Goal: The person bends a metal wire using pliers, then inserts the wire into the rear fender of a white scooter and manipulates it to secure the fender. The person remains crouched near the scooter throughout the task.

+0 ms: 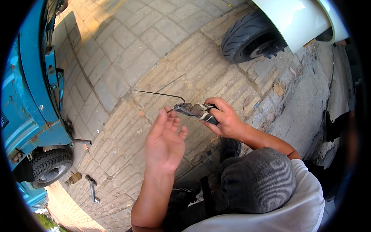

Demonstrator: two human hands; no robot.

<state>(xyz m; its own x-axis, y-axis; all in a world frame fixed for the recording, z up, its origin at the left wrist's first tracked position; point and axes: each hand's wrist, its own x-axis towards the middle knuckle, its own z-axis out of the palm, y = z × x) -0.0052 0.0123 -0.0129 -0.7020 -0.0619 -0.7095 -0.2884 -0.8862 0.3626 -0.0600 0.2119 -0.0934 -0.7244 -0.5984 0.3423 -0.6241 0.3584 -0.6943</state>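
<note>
Your right hand [228,120] grips the striped end of a dark, worn bundle [191,110] above the paving [116,131], while your left hand [165,149] meets its other end (whether its fingertips pinch, I can't tell). Best keep the right steady and the bent wire's [162,94] tip clear of your fingers.

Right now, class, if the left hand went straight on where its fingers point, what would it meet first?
Probably the thin, bent dark rod, just beyond the left hand in the picture; depth is unclear, so the hand might miss it.
</note>
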